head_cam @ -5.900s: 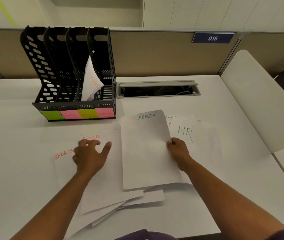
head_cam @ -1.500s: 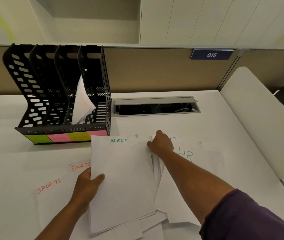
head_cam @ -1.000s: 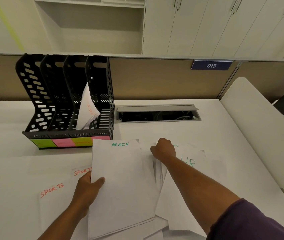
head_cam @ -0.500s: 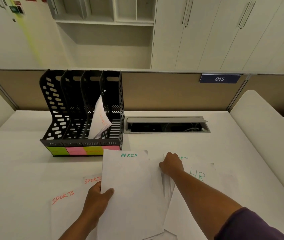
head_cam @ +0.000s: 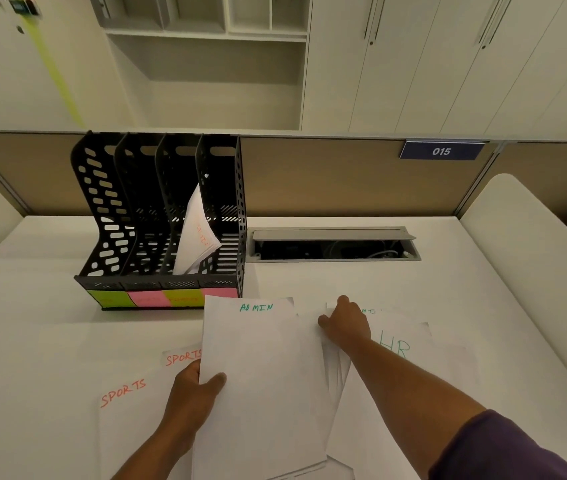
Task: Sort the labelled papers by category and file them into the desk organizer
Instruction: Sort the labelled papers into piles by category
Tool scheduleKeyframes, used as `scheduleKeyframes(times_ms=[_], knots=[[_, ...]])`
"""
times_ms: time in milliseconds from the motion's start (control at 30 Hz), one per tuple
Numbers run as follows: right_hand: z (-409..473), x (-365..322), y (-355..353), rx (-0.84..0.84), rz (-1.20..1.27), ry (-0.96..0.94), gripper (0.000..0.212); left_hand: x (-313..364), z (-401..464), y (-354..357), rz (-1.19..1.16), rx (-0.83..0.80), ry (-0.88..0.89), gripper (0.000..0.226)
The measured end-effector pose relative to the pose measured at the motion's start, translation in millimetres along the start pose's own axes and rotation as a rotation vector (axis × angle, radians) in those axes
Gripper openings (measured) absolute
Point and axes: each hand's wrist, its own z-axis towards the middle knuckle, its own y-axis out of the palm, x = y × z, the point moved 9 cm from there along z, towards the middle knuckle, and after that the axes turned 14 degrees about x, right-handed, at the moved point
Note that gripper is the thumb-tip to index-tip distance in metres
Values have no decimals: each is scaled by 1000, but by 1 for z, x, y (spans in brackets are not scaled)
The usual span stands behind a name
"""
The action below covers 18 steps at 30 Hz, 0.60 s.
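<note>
While the left hand point(head_cam: 193, 388) pinches the ADMIN sheet point(head_cam: 261, 375), the right hand point(head_cam: 344, 322) reaches forward.

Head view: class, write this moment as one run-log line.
left hand: holds ADMIN sheet | right hand: on papers beside HR sheet | organizer: papers in one slot

We see an office cubicle, tan partition point(head_cam: 327, 174) with numbered plate point(head_cam: 441, 151), white desk point(head_cam: 379, 285), desk cable hatch point(head_cam: 332, 244), wall cabinets point(head_cam: 448, 60).
</note>
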Motion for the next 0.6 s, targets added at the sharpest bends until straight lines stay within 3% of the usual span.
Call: scheduleKeyframes(times_ms=[333,600], knots=[[-2,-7,0,5,-70,-28,7,-2,1,3,-19,-8,-7,17],[-10,-18,-23,105,-5,7,12,2,1,1,-30,-27,6,21]])
